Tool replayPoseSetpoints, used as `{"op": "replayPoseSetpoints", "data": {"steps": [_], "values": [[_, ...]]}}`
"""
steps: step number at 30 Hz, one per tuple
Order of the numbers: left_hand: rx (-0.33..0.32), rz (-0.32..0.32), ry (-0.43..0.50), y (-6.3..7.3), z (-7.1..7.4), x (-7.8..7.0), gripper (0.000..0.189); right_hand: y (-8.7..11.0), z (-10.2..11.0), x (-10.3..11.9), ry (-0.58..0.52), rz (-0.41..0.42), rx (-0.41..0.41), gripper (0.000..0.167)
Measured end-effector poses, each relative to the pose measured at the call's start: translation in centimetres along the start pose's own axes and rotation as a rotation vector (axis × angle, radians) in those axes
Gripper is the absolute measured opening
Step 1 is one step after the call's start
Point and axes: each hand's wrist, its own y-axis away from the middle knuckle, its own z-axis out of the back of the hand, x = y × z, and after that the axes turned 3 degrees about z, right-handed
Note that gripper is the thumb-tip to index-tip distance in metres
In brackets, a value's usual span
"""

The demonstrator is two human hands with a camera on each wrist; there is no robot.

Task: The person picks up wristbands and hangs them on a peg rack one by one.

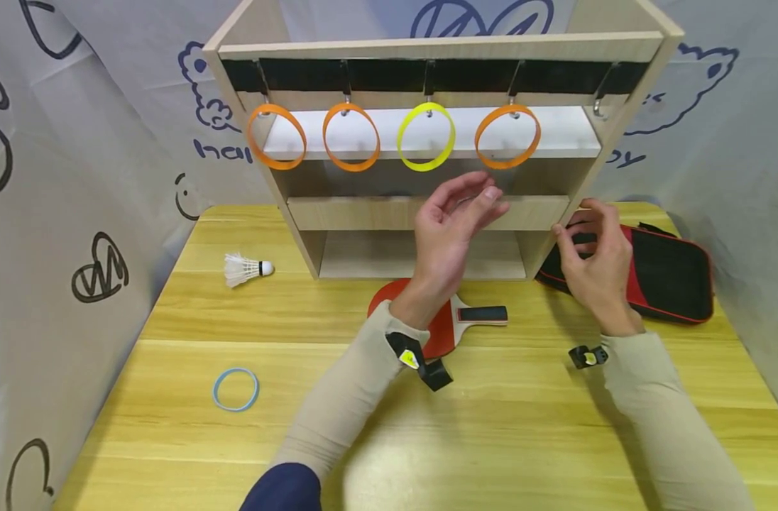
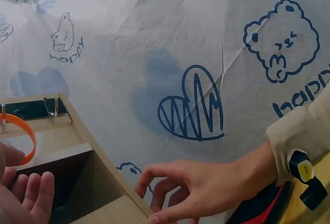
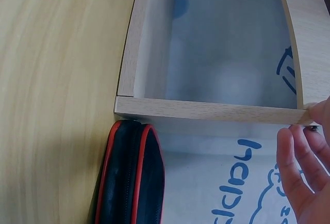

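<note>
My left hand (image 1: 449, 223) is raised in front of the wooden shelf unit (image 1: 440, 44), fingers loosely bent, thumb apart, nothing in its grasp. Just above it an orange ring (image 1: 507, 136) hangs from a hook; in the left wrist view the left thumb overlaps this orange ring (image 2: 32, 139). A yellow ring (image 1: 426, 137) and two more orange rings (image 1: 351, 138) hang on hooks to its left. The far-right hook (image 1: 598, 106) carries no ring. My right hand (image 1: 596, 262) grips the shelf's right side panel (image 3: 211, 109), thumb at the front edge and fingers along the outer side.
A red table tennis paddle (image 1: 441, 333) lies under my left forearm. Behind my right hand sits a black and red case (image 1: 673, 273). A shuttlecock (image 1: 248, 269) and a light blue ring (image 1: 236, 389) lie on the left of the wooden table (image 1: 491, 440).
</note>
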Motion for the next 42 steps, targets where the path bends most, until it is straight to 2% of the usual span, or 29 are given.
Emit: {"op": "replayPoseSetpoints", "data": {"steps": [5, 9, 14, 22, 28, 32, 42], "values": [[0.01, 0.028, -0.047, 0.8, 1.5, 0.1, 0.031, 0.0, -0.1, 0.0, 0.001, 0.001, -0.004, 0.046], [0.015, 0.059, -0.083, 1.3, 3.5, 0.3, 0.026, -0.1, 0.0, -0.2, 0.005, 0.013, 0.002, 0.047], [-0.01, 0.082, -0.143, 2.0, 6.4, 0.2, 0.023, 0.0, 0.0, -0.1, 0.0, 0.005, -0.002, 0.047], [0.0, 0.131, -0.285, 3.3, 9.9, -0.5, 0.023, 0.0, 0.3, 0.0, 0.0, 0.031, 0.01, 0.045], [0.01, 0.187, -0.4, 4.8, 13.0, -1.7, 0.026, 0.1, 0.1, -0.1, -0.007, 0.033, 0.003, 0.045], [0.023, 0.201, -0.472, 5.6, 14.9, -2.8, 0.028, 0.1, -0.1, 0.0, -0.019, 0.024, -0.012, 0.046], [0.074, 0.222, -0.634, 7.5, 18.2, -5.8, 0.029, 0.2, 0.0, -0.1, -0.018, 0.023, -0.008, 0.045]]}}
